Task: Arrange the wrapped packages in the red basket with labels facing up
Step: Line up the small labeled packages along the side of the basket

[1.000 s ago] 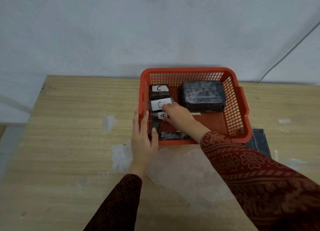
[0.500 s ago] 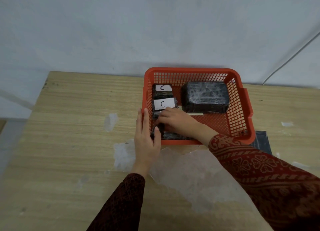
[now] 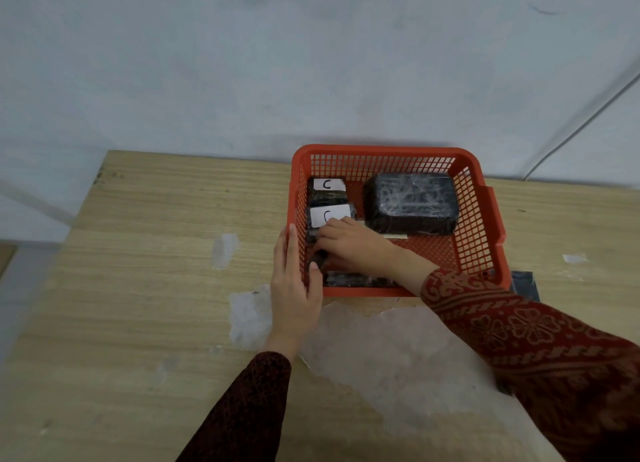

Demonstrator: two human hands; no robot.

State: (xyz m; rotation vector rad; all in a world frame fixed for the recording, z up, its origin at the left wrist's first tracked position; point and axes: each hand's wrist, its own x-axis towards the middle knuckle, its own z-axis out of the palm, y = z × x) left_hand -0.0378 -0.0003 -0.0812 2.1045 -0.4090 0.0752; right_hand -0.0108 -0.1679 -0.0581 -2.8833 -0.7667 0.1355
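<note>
The red basket (image 3: 481,212) stands at the far side of the wooden table. Along its left wall lie small black wrapped packages: one (image 3: 327,188) at the back with a white "C" label up, a second (image 3: 329,215) in front of it, also showing "C". My right hand (image 3: 353,246) lies inside the basket over a third small package (image 3: 317,259), covering its label. Another dark package (image 3: 356,280) lies along the front wall. A large black wrapped package (image 3: 412,203) sits at the back right, no label showing. My left hand (image 3: 294,281) grips the basket's front left corner.
A clear plastic sheet (image 3: 398,350) lies on the table in front of the basket. A dark flat object (image 3: 524,283) pokes out from under the basket's right front corner. A grey wall stands close behind the table, with a cable (image 3: 588,118) running down it at the right.
My right hand slid forward and left over the package labelled "A", hiding its label. The left hand stayed on the basket's corner. The camera view shifted slightly.
</note>
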